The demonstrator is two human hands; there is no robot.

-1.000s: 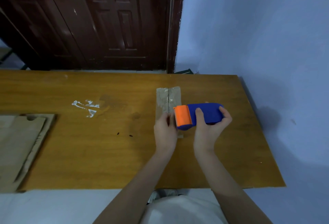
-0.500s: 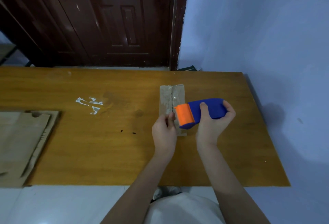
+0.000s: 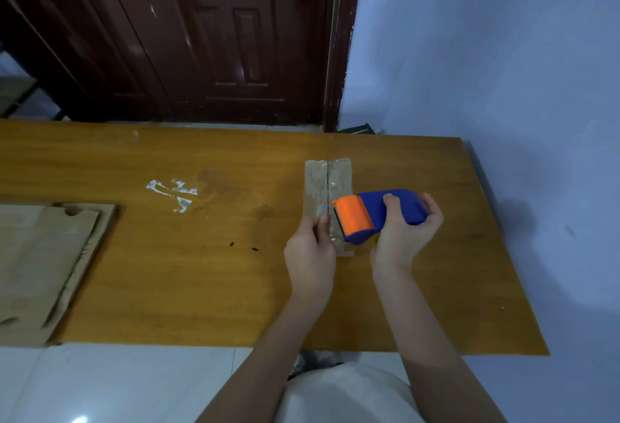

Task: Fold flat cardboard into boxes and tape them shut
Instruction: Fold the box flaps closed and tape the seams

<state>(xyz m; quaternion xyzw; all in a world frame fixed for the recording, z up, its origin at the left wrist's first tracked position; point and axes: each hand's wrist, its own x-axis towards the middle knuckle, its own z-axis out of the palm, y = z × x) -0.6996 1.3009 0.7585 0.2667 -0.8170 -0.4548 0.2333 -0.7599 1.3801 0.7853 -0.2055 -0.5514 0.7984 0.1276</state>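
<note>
On the left end of the table (image 3: 208,288) lie flat cardboard sheets (image 3: 43,264), stacked, the top one with a round hole near its far edge, well apart from the work. Between them and the hands a patch of torn white tape residue (image 3: 172,192) sticks to the wood, and 2 small dark specks sit nearer the front edge.

Toward the right end sits the small cardboard box (image 3: 327,184), its 2 top flaps meeting along a centre seam under clear tape. The right hand (image 3: 404,233) grips the blue tape dispenser (image 3: 379,212) — fingers curled over its body, the orange toothed end pointing left above the box's near end. The left hand (image 3: 310,251) rests on the box's near end, thumb and fingers pinched together just beside the dispenser's teeth; what they pinch is too faint to tell.

The table is orange-brown wood. Behind it stands a dark red panelled door (image 3: 208,36); a pale blue wall (image 3: 486,53) runs along the right — white tiled floor below.
</note>
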